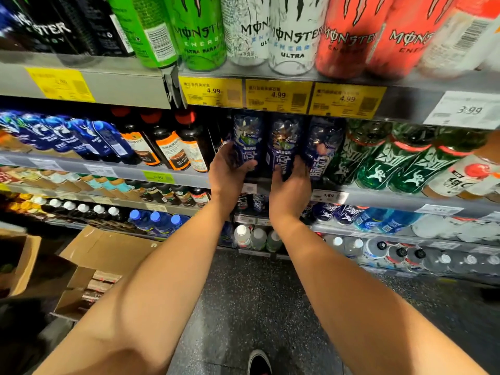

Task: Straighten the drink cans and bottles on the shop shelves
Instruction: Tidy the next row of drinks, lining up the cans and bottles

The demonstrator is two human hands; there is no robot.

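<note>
Hands reaching to 12 o'clock: left hand [230,169] curling around leftmost purple bottle [246,142]; right hand [290,182] cupping middle purple bottle [284,147], fingers wrapping between it and third purple bottle [322,147]. Standing upright on shelf [378,194], green bottles [378,158] at 3 o'clock.

bottles [323,147] packed tight, shelf edge [281,96] overhead

Three dark blue bottles [281,147] with clear upper parts stood upright side by side at the front of the second shelf [378,197], between dark orange-labelled bottles [173,147] and green bottles [378,158], while green, white and red Monster cans [295,33] lined the shelf above.
</note>
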